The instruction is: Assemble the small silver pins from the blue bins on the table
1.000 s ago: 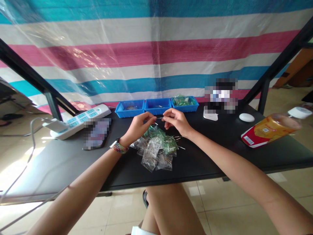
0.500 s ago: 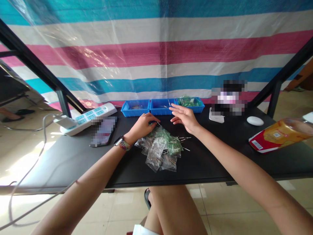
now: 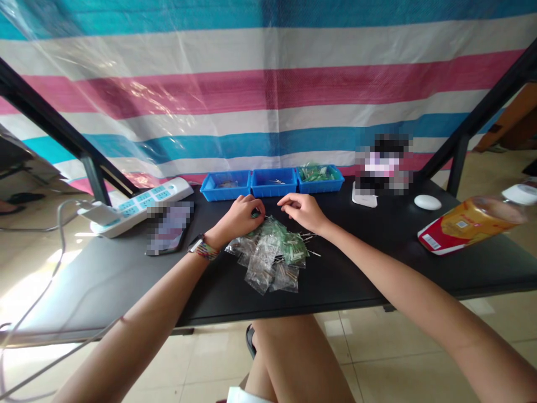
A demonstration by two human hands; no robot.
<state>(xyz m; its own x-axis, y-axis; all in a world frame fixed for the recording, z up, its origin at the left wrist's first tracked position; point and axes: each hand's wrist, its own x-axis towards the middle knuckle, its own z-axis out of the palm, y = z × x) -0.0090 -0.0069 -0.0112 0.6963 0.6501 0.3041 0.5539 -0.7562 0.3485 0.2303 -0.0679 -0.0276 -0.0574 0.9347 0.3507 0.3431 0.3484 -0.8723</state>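
Note:
My left hand (image 3: pixel 246 215) is closed at the far left side of a pile of small clear and green plastic packets (image 3: pixel 268 252). Its thumb and forefinger pinch together, a bit of green showing between them and a thin metal pin near the tips. My right hand (image 3: pixel 306 211) hovers right of it, above the table, fingers loosely bent and apart, with nothing visible in them. Several rivet-like metal pins (image 3: pixel 314 254) stick out at the pile's right side. Behind the hands, a blue middle bin (image 3: pixel 272 192) has a few thin pins in it.
Another blue bin (image 3: pixel 224 195) at left holds clear packets; the right blue bin (image 3: pixel 323 186) holds green ones. A white power strip (image 3: pixel 146 204) and a phone (image 3: pixel 171 226) lie left. At right are a white oval object (image 3: pixel 427 202) and a bottle with a red-yellow label (image 3: pixel 470 224).
My right hand has drawn back from the middle bin toward my left hand, its fingers bending. A pin that was upright by its fingertips now seems to lie in that bin. The view shifted slightly.

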